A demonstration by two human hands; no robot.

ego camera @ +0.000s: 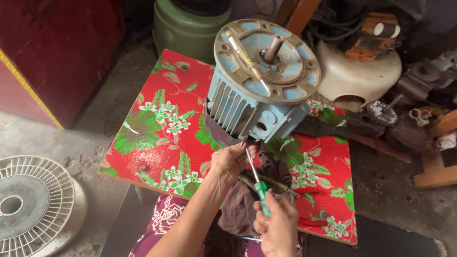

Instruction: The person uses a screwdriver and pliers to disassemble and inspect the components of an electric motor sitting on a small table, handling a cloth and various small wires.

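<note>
Head view: A person seated at a low table (147,140) covered in red floral oilcloth works at the lower end of a pale blue electric motor (260,84), which lies tilted near the table's far edge with its round end plate and shaft facing up. The right hand (277,228) is closed around the green handle of a screwdriver (256,182), its shank angled up toward the motor's dark underside. The left hand (229,162) is curled at the tip, pinching something small there; what it holds cannot be made out. A dark brown cloth (257,200) is bunched beneath both hands, draping over the near edge toward the lap.

Judging from this, the fingers sit right beside the blade: a slip off the fastener could drive the tip into the left hand. The motor rests on its ribbed side, so hard pressure might roll it toward the far edge. A freed screw could vanish into the cloth's folds or drop to the concrete floor.

A second tool (246,58) lies loose across the end plate and could slide off. A white fan guard (8,207) lies on the floor at left.
</note>
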